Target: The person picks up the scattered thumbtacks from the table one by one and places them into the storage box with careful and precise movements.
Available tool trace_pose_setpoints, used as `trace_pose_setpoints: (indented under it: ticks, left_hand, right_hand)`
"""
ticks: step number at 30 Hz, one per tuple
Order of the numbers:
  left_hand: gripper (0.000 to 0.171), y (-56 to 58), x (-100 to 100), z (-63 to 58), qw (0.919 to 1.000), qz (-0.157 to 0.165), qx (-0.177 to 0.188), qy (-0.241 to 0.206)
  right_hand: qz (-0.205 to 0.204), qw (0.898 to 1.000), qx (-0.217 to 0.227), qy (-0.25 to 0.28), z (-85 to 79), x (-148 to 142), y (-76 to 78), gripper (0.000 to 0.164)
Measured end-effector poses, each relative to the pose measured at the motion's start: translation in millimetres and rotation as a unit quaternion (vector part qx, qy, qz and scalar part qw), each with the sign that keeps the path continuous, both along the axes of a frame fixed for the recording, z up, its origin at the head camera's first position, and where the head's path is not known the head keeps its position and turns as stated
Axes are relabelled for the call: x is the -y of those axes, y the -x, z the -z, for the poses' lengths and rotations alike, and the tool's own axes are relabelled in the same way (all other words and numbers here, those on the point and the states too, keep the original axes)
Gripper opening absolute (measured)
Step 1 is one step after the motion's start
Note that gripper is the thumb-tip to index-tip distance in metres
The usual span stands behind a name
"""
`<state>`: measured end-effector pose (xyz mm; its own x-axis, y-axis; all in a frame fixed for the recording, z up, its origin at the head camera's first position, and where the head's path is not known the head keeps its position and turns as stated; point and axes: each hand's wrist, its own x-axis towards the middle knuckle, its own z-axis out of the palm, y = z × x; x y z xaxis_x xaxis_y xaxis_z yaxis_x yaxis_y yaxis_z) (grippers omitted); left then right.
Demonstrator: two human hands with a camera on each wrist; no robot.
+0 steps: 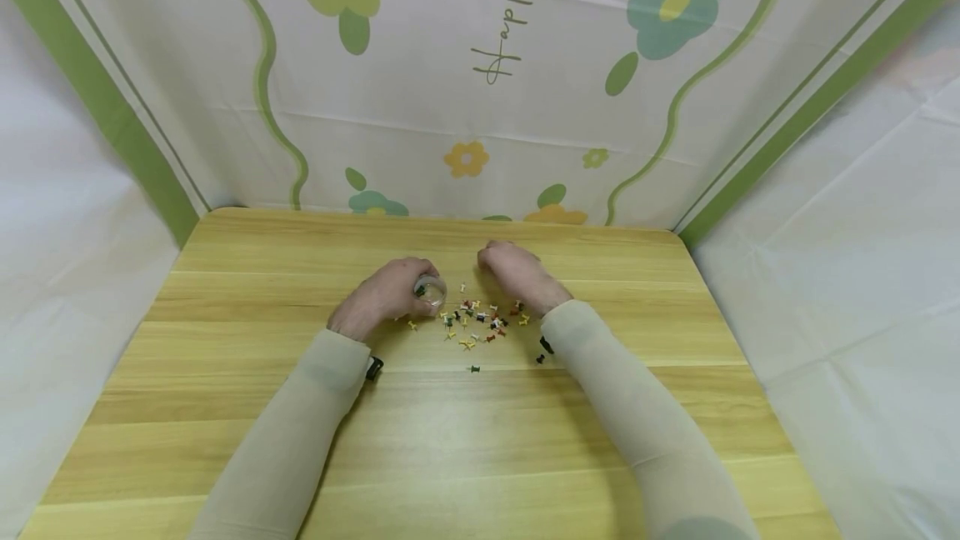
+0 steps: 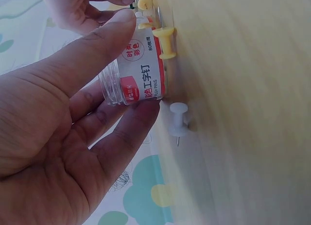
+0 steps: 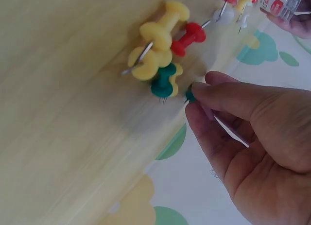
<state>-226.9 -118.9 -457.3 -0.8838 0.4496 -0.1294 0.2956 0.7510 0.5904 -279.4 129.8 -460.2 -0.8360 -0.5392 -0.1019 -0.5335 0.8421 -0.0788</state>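
Observation:
My left hand [image 1: 386, 294] holds a small clear plastic jar [image 2: 141, 64] by its sides, thumb on one side and fingers on the other. The jar has a white and red push pin label, and its threaded mouth is uncovered; a dark green pin [image 1: 421, 291] shows at it in the head view. Beyond the scattered pins, my right hand [image 1: 517, 269] pinches a green push pin [image 3: 190, 93] between thumb and forefinger. Close to the jar's base lie a white push pin [image 2: 178, 119] and a yellow push pin [image 2: 166, 43].
Loose push pins in several colours lie on the wooden table [image 1: 465, 457] between the hands. Nearer the body are a green pin [image 1: 475, 369] and a black pin [image 1: 540, 359]. A flowered white cloth [image 1: 420, 90] hangs behind the table's far edge.

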Motion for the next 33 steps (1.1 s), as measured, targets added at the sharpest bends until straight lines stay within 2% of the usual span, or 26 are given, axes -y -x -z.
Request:
trace_pose_setpoints:
  ticks: [6,10,14,27,33]
  left_hand:
    - [0.056,-1.0,0.0,-1.3,1.0,-0.002,0.001,0.001]
    - [0.056,-1.5,0.2,-1.7,1.0,0.001,-0.001,-0.002]
    - [0.055,-1.5,0.5,-1.5,1.0,0.002,-0.004,-0.002]
    - [0.054,-2.4,0.9,-1.0,1.0,-0.005,-0.003,0.003]
    - [0.053,-2.3,0.6,-1.3,1.0,-0.003,-0.002,-0.002]
  right_hand:
    - [0.021,0.999,0.016,0.044,-6.6,-13.0,-1.5,0.022]
    - [0.028,0.998,0.016,0.049,-7.7,-19.5,-2.2,0.013]
    - [0.026,0.998,0.018,0.049,-6.1,-21.6,-1.9,0.011]
    - [0.005,1.0,0.016,0.02,-2.8,-8.7,-2.8,0.016]
    - [-0.003,1.0,0.01,-0.007,-6.3,2.4,-8.9,0.015]
